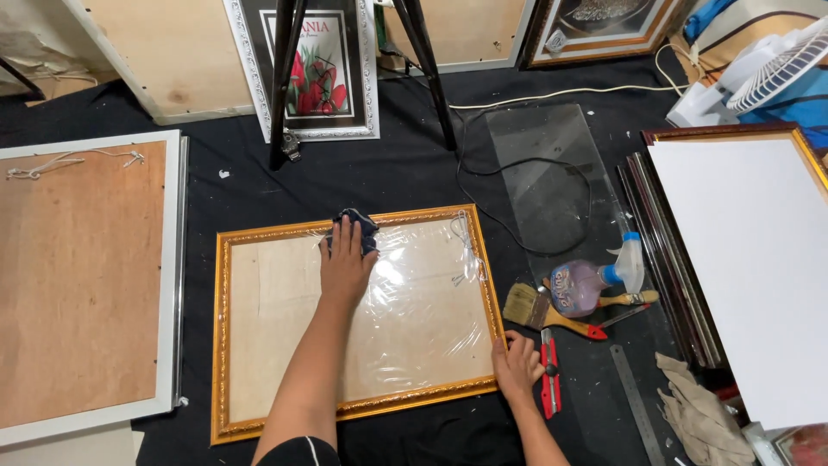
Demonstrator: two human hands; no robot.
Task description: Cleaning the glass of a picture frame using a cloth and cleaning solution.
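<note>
A gold ornate picture frame [221,345] lies flat on the black floor covering, its face covered with glossy clear film. My left hand [345,263] reaches to the frame's upper middle and presses a dark blue cloth [360,223] onto the film. At the frame's lower right corner, my right hand [517,367] rests with its fingers on the gold edge, holding it.
A red utility knife [548,373], a paintbrush [548,312], a spray bottle [595,280] and a steel ruler [636,404] lie right of the frame. A glass sheet [539,164], stacked frames with a white board [750,259], a rag [703,418], a wood-backed frame [78,276] and tripod legs [285,78] surround it.
</note>
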